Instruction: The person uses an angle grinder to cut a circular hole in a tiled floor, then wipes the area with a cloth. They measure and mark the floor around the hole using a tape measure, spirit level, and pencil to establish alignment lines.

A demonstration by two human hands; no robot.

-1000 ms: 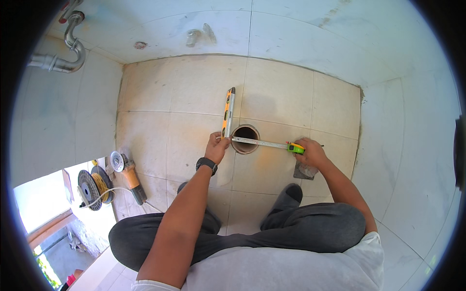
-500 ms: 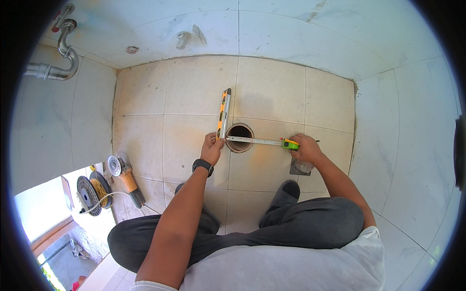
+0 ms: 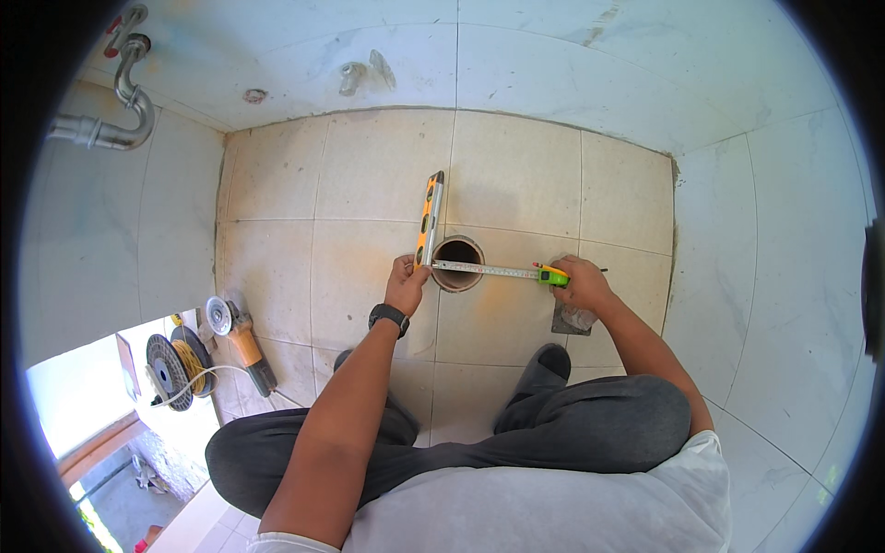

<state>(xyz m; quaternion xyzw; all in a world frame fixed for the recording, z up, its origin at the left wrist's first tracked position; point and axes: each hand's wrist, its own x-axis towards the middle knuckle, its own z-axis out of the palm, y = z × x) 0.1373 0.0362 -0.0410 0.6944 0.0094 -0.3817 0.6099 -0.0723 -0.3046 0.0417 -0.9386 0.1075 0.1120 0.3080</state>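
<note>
Crouching on beige floor tiles (image 3: 516,175), a person stretches a tape measure (image 3: 489,270) across the round drain hole (image 3: 457,263) near the middle of the frame. Left hand (image 3: 406,284), black watch (image 3: 389,316) on the wrist, closes its fingers on the tape's free end just left of the hole, right at the lower end of a yellow spirit level (image 3: 428,217). Level lies flat on the tiles, running from that hand up toward the top of the frame, its lower end touching the hole's left rim. Right hand (image 3: 579,284) wraps round the green tape case (image 3: 553,275), right of the hole; blade spans the opening from hand to hand. Small grey patch (image 3: 564,323) on the floor just below the right hand; cannot tell what it is. Lower left of frame: an angle grinder (image 3: 238,334) with orange body lying on the tiles, cutting discs (image 3: 170,369) and a white cord beside it. Upper left: a metal pipe trap (image 3: 118,109) against the pale wall tiles.
</note>
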